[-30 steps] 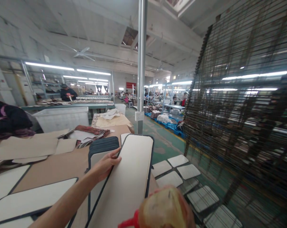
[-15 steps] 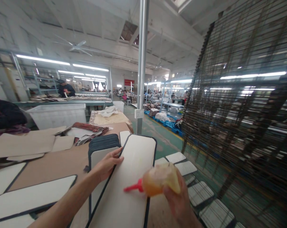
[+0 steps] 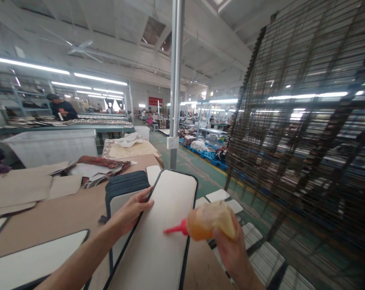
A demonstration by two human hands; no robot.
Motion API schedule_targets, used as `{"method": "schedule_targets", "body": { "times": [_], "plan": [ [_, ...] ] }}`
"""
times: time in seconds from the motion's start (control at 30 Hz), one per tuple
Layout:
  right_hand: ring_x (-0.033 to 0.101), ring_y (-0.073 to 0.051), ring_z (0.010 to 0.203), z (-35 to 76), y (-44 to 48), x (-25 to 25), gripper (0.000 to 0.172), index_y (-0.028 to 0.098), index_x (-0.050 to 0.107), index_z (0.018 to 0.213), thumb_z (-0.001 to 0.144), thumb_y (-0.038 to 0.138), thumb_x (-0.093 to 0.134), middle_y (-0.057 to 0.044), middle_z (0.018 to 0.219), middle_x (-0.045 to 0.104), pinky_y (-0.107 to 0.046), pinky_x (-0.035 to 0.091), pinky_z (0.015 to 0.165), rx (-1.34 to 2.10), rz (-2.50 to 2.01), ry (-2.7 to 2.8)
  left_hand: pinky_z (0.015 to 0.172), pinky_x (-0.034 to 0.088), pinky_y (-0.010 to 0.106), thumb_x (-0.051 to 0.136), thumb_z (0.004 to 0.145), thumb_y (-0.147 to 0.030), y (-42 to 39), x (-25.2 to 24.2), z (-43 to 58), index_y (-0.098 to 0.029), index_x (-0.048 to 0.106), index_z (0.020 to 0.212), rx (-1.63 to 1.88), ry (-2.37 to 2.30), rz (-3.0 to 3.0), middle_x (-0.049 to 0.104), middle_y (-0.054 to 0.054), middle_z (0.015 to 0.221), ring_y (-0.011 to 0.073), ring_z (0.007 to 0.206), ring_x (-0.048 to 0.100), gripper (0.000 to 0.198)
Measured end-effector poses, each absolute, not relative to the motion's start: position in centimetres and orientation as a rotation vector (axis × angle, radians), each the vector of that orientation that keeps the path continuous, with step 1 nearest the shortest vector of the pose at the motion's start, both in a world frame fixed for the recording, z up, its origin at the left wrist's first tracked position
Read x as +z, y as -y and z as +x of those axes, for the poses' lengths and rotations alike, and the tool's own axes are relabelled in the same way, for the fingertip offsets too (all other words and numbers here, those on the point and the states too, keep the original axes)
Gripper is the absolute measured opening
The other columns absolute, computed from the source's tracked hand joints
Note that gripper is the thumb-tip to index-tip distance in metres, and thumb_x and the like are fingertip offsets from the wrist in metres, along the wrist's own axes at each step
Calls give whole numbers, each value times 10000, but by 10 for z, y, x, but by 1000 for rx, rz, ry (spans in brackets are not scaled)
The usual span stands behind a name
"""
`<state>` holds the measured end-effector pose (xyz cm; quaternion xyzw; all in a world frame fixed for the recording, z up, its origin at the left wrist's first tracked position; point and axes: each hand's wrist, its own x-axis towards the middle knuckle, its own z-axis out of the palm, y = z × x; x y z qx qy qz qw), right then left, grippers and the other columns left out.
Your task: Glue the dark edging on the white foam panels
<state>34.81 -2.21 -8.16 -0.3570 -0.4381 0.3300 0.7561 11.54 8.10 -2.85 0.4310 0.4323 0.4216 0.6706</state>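
Observation:
A long white panel with dark edging (image 3: 161,217) slants up in front of me. My left hand (image 3: 139,205) grips its left edge, with the thumb lying on the white face and the other fingers around the edge. My right hand (image 3: 231,241) is wrapped around a squeeze bottle (image 3: 205,221) of amber liquid, held on its side. The bottle's red nozzle (image 3: 175,228) points left, at the middle of the white face; whether the tip touches it I cannot tell. Behind my left wrist stands a stack of dark-edged panels (image 3: 126,185).
More white panels lie on the brown table (image 3: 58,219) at left and in a row (image 3: 251,235) low on the right. Cloth scraps (image 3: 100,167) and a white bin (image 3: 54,147) sit farther back. A metal post (image 3: 174,100) rises ahead; a wire rack (image 3: 297,133) stands right. A person (image 3: 61,108) works beyond.
The nozzle has shifted slightly right and up across the white face, my right hand moving with it. My left hand keeps its hold. The surroundings slide left as my view turns right.

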Motion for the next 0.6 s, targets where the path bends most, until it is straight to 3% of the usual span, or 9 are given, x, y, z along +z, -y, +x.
{"method": "schedule_targets", "body": {
  "times": [0.13, 0.37, 0.53, 0.6],
  "plan": [
    [678, -319, 922, 333, 41, -104, 605, 232, 618, 1157, 614, 415, 813, -98, 1029, 713, -450, 554, 838, 788, -749, 910, 650, 535, 237, 852, 506, -140, -88, -32, 107, -170, 397, 1440, 951, -997, 972, 765, 66, 983, 202, 769, 710, 1039],
    [664, -255, 903, 356, -4, -47, 456, 264, 676, 1004, 587, 322, 850, -15, 949, 711, -471, 484, 966, 540, -683, 763, 658, 546, 244, 866, 496, -187, -90, -32, 104, -197, 474, 1396, 864, -921, 989, 768, 61, 977, 219, 791, 714, 982],
    [690, -305, 889, 338, 32, -100, 514, 257, 644, 1130, 653, 370, 797, -78, 1000, 725, -455, 555, 839, 721, -771, 846, 634, 552, 243, 832, 569, -154, -101, -42, 98, -161, 405, 1437, 856, -924, 969, 775, 64, 888, 215, 755, 716, 968],
    [692, -356, 892, 329, 50, -116, 561, 239, 651, 1126, 612, 402, 808, -114, 999, 730, -475, 570, 783, 866, -769, 910, 631, 552, 229, 784, 637, -118, -102, -45, 94, -145, 360, 1458, 883, -947, 957, 774, 68, 898, 199, 749, 716, 925]
  ]
}}
